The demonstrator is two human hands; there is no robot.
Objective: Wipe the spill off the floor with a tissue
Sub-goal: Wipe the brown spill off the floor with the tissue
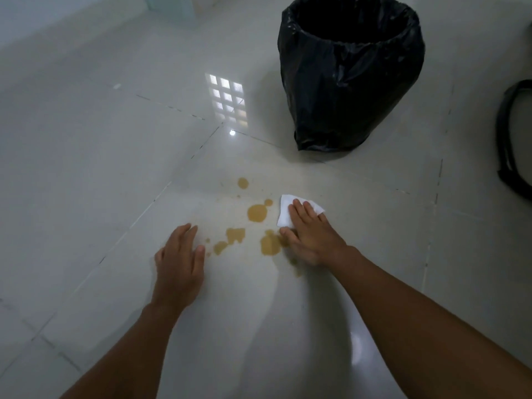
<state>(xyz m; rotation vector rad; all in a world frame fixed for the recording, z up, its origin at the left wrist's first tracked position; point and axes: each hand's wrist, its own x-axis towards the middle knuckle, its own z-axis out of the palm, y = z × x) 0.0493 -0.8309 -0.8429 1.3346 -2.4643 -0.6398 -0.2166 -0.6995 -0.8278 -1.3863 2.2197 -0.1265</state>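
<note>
Pressing flat on the floor (86,174), the left hand (180,269) is spread open and empty, just left of the spill (256,213). Right of it, the right hand (312,237) lies palm-down with fingers extended, pinning a white tissue (285,210) to the tile; its thumb seems to touch the nearest puddle. Brown puddles lie left of the tissue, so the wipe should sweep leftward. Beyond stands a bin lined with a black bag (351,82).

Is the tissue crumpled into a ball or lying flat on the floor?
Flat. The white tissue lies spread on the floor under the right hand, its straight edges and corners showing past the fingers.
</note>
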